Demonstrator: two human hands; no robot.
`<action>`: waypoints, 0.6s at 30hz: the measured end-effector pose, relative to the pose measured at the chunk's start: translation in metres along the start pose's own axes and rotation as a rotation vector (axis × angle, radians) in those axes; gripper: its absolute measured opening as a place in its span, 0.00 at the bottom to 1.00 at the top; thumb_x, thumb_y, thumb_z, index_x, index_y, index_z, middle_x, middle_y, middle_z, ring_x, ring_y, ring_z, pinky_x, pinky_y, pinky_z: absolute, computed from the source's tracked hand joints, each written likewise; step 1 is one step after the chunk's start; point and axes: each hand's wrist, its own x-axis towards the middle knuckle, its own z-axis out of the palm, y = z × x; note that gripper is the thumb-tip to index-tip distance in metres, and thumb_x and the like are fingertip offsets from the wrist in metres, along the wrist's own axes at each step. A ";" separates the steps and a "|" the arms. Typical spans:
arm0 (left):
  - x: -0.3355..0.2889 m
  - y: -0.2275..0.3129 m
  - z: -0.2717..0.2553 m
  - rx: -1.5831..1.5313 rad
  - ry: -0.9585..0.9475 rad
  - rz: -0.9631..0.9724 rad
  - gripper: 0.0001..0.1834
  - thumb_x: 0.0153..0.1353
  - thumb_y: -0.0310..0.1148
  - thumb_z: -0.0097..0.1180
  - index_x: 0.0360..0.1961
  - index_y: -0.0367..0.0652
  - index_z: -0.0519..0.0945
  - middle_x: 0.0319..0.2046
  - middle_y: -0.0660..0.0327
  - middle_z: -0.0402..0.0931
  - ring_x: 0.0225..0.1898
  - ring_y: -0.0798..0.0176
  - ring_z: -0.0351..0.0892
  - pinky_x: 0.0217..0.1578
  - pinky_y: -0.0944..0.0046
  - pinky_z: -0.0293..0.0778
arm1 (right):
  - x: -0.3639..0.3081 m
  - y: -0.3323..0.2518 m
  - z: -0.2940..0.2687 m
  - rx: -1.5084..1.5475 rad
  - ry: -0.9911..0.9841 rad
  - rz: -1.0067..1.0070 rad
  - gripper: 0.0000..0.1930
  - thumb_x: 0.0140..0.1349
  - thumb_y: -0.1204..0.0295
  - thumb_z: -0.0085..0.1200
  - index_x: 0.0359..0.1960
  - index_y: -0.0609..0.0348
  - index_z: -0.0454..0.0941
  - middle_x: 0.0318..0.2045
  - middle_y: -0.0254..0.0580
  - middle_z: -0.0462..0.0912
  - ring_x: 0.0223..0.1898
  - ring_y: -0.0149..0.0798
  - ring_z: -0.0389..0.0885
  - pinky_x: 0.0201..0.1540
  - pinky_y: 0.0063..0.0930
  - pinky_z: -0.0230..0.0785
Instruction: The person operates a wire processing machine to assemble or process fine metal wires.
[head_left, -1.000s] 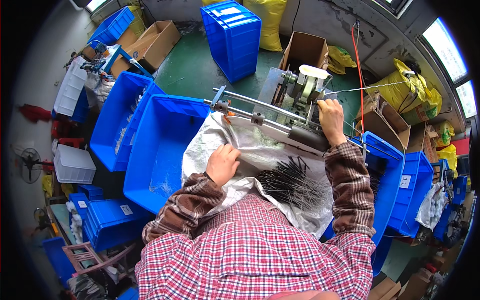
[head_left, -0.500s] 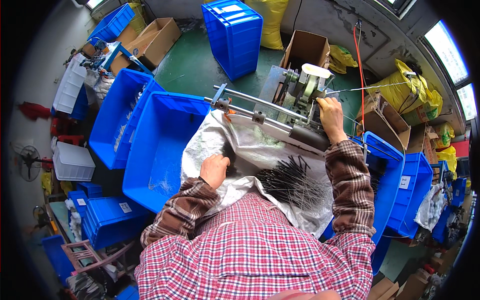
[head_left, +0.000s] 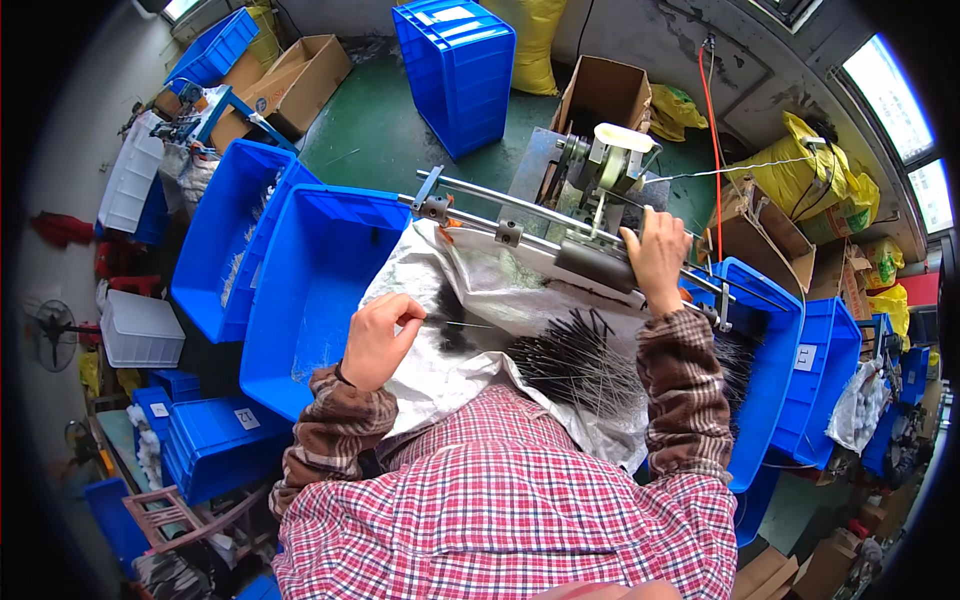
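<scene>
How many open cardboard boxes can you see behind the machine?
3 clearly: one cardboard box right behind the machine, one far left by the blue crates, one right beside the yellow bags. Others may be hidden.

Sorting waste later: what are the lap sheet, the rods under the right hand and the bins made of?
Sheet: probably plastic film, silvery, crinkled and shiny. Rods: metal, by the bare grey gleam. Bins: moulded plastic, uniform glossy blue with ribbed rims.
</scene>
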 end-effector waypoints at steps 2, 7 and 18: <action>0.004 0.011 -0.005 -0.035 -0.011 -0.002 0.02 0.51 0.22 0.58 0.28 0.38 0.79 0.27 0.57 0.79 0.28 0.60 0.79 0.31 0.62 0.73 | 0.007 -0.020 0.004 0.013 0.018 -0.026 0.25 0.50 0.56 0.64 0.46 0.58 0.76 0.36 0.38 0.74 0.42 0.41 0.70 0.44 0.38 0.59; 0.009 0.021 -0.010 -0.105 -0.046 0.043 0.02 0.52 0.22 0.58 0.29 0.37 0.79 0.27 0.57 0.78 0.28 0.60 0.79 0.31 0.63 0.73 | 0.014 -0.034 0.004 0.106 -0.006 -0.083 0.22 0.52 0.60 0.62 0.47 0.58 0.76 0.35 0.40 0.73 0.42 0.42 0.70 0.44 0.38 0.59; 0.032 0.031 -0.005 -0.559 -0.269 0.061 0.05 0.55 0.23 0.59 0.33 0.35 0.79 0.29 0.62 0.79 0.34 0.70 0.78 0.38 0.70 0.74 | 0.011 0.067 -0.002 0.226 -0.034 -0.067 0.06 0.60 0.70 0.53 0.36 0.55 0.80 0.32 0.43 0.78 0.39 0.48 0.75 0.41 0.39 0.67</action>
